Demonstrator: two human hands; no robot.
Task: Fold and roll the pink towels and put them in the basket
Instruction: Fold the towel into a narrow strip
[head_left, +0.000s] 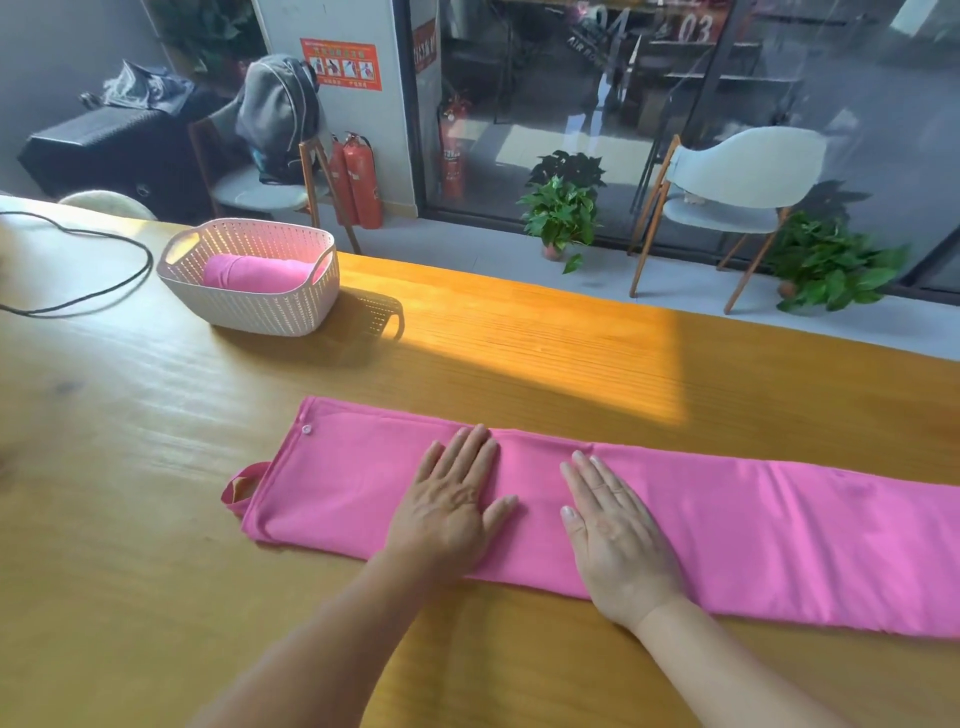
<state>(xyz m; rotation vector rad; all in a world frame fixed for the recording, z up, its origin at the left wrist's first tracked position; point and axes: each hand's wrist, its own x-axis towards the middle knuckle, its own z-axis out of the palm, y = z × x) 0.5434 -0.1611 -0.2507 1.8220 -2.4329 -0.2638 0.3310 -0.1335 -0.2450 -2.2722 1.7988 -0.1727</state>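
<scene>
Towel: folded into a long pink band, flat on the surface, long axis running left to right, loop end left, right end out of frame. Left hand and right hand press it with fingers straight. Judged soft, light, limp; grip the left end's corners to roll. Basket already holds one rolled towel.

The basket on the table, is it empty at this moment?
No, the basket already holds one rolled pink towel, while both hands press flat on the folded pink towel.
</scene>
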